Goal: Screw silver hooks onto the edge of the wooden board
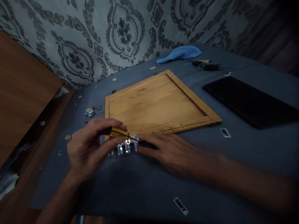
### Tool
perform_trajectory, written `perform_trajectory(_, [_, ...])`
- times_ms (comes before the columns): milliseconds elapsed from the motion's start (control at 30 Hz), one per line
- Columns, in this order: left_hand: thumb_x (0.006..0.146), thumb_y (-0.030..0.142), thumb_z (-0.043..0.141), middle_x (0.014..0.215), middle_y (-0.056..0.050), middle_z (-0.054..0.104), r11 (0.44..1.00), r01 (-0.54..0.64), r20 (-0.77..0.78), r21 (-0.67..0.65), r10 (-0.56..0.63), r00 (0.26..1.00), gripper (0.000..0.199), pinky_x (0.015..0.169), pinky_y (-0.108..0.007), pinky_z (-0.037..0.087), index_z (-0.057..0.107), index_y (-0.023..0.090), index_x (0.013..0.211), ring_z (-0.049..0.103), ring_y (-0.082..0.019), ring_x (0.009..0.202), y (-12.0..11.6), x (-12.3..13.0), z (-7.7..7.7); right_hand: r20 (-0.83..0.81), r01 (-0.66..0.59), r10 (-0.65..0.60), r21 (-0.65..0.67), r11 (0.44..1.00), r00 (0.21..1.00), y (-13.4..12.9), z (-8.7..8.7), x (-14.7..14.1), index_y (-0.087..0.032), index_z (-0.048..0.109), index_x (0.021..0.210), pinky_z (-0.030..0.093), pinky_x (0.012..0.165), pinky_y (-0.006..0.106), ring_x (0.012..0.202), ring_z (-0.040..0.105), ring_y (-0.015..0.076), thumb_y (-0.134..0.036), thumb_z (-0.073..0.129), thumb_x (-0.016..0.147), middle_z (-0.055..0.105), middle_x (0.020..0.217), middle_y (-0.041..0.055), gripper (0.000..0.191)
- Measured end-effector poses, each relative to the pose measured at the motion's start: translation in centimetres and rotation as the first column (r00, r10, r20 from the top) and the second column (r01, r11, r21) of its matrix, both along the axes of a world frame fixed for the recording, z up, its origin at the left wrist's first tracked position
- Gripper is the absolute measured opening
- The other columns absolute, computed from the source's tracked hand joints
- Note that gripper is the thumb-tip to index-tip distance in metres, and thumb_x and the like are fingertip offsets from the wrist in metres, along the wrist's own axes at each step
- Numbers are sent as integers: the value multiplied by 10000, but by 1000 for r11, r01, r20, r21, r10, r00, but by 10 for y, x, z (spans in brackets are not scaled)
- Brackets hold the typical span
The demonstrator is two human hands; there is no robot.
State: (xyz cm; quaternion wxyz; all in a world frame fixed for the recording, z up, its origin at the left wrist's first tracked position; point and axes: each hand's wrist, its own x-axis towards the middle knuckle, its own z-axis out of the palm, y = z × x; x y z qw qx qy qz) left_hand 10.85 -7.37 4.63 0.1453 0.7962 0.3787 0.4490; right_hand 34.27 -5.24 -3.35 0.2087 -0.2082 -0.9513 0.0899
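My left hand (91, 144) is closed around a small yellow-and-black screwdriver (118, 132), its shaft pointing right. The screwdriver's tip meets a shiny metal hook (136, 145) at the front edge of a framed wooden board (144, 104). My right hand (171, 151) steadies that same hook between thumb and forefinger. More metal hooks (127, 147) stand in a row to the left along the board's edge, partly under my left hand. Several small dark holes (171, 128) run along the edge to the right. Any screw under the tip is too small to make out.
The board lies on a dark grey printed cloth (144, 193). Loose metal hardware (90, 114) lies to its left. A black flat slab (252, 101) rests at right, a blue cloth (181, 53) and a dark tool (207, 65) behind. Wooden furniture (25, 87) borders the left.
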Motion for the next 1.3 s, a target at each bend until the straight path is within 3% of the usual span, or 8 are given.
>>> perform_trajectory(267, [896, 366, 801, 884, 9, 768, 996, -66, 0, 53, 66, 998, 165, 624, -363, 635, 751, 329, 1049, 745, -207, 803, 2, 5, 0, 30, 8, -8, -13, 1000, 1000, 1, 1, -1, -211, 649, 1354, 636, 811, 394, 1058, 736, 261, -69, 571, 952, 652, 1430, 142, 433])
perform_trajectory(500, [846, 432, 842, 799, 31, 707, 986, -146, 26, 76, 145, 989, 194, 568, -340, 553, 735, 312, 955, 672, -172, 705, 2, 10, 0, 4, -7, 7, -36, 999, 1000, 1, -3, 0, -187, 645, 1360, 639, 838, 452, 1095, 721, 287, -44, 551, 933, 615, 1469, 170, 460])
perform_trajectory(733, [844, 451, 841, 702, 35, 655, 987, -142, 43, 76, 139, 989, 209, 504, -340, 479, 705, 301, 895, 598, -162, 621, 2, 13, 1, 15, 5, -5, -19, 1000, 1000, 0, -1, 1, -197, 636, 1366, 636, 812, 395, 1066, 730, 264, -14, 565, 895, 632, 1450, 148, 510])
perform_trajectory(967, [871, 335, 839, 850, 31, 746, 989, -135, 28, 54, 133, 991, 166, 664, -351, 576, 752, 325, 1013, 698, -174, 758, 0, 9, -1, 2, 13, -13, -27, 1000, 1000, -1, 3, 0, -190, 664, 1336, 650, 797, 433, 1072, 737, 293, -57, 589, 942, 645, 1436, 160, 422])
perform_trajectory(1133, [901, 264, 808, 1034, 19, 799, 995, -98, -42, 4, 98, 994, 328, 835, -370, 636, 746, 350, 1211, 772, -205, 906, -3, 3, 2, -22, 30, -30, -23, 999, 999, -2, -2, 0, -211, 659, 1356, 645, 799, 436, 1044, 740, 282, -72, 567, 961, 643, 1441, 160, 429])
perform_trajectory(1300, [932, 170, 751, 1059, 0, 802, 998, -14, -131, -53, 6, 991, 461, 853, -340, 649, 684, 352, 1351, 786, -213, 956, 0, -3, 9, 13, 20, -20, -12, 1000, 1000, -1, -2, 0, -209, 657, 1362, 640, 809, 448, 1043, 743, 287, -81, 577, 959, 639, 1443, 167, 430])
